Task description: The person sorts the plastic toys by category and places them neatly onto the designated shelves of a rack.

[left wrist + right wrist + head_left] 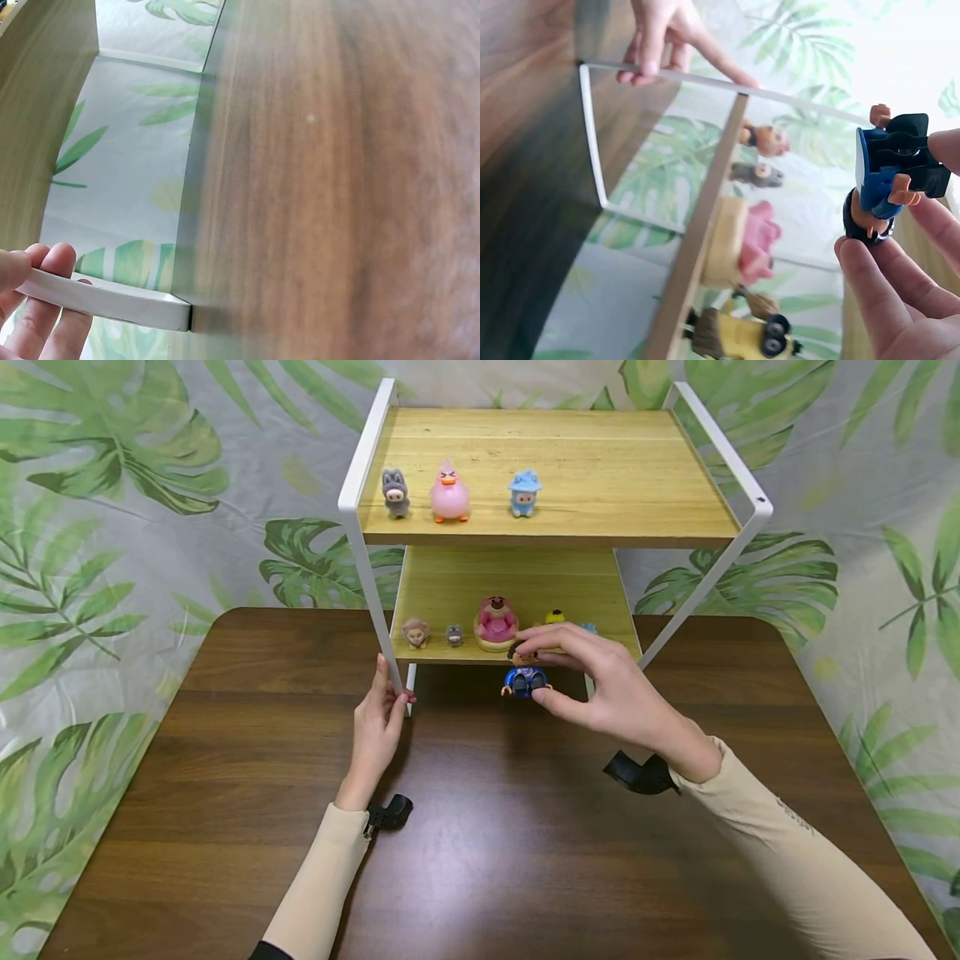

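My right hand (618, 687) pinches a small toy figure (523, 679) with dark hair and blue clothes in front of the lower shelf's edge. In the right wrist view the toy figure is held between the thumb at its dark legs and fingertips at its head. My left hand (375, 731) grips the white metal leg (105, 301) of the two-tier shelf at its left front. Behind the right hand, a pink bear figure (496, 622) sits on the lower board (450, 568). A yellow minion figure (742, 336) stands beside it, mostly hidden by the hand in the head view.
On the upper board (600, 460) stand a grey figure (395, 493), a pink duck (450, 496) and a blue-hatted figure (524, 493). The lower board also bears a brown figure (416, 632), a tiny grey figure (453, 635) and a partly hidden blue thing (589, 628). The shelf stands on a dark wooden table (480, 860).
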A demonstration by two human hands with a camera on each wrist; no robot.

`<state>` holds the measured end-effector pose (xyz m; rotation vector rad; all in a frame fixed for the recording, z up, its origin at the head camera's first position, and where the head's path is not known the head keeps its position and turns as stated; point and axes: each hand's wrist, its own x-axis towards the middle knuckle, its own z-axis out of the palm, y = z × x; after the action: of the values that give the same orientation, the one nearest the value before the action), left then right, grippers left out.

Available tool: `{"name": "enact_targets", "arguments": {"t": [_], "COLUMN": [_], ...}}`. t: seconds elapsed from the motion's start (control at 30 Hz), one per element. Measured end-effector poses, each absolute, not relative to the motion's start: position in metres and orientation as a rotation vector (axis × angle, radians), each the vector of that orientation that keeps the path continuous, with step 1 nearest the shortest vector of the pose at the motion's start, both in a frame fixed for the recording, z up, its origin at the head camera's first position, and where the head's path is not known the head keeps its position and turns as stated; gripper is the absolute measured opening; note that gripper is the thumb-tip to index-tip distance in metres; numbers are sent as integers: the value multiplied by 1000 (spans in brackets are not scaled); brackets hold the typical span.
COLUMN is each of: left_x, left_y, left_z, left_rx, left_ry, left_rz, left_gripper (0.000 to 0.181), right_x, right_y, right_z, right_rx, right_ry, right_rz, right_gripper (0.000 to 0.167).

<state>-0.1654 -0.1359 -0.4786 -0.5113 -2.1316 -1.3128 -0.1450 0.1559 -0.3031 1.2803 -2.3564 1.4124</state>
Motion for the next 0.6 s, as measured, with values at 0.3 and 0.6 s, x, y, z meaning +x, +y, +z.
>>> {"name": "enact_targets", "arguments": {"t": [0.3, 0.6], "left_x": [-166, -165], "left_y": [-136, -136], "left_z": [-480, -479], "left_rx": [-517, -510], "left_ry": [-2126, -2138], "left_rz": [-1316, -1312], "left_gripper": [96, 95], "right_x": [-143, -143], "right_y": [163, 168], "right_z": [-279, -261], "right_rx": [1260, 1250], "right_ry": [-2316, -2277], "right_rz": [1357, 1363], "right_gripper": [45, 48]}}
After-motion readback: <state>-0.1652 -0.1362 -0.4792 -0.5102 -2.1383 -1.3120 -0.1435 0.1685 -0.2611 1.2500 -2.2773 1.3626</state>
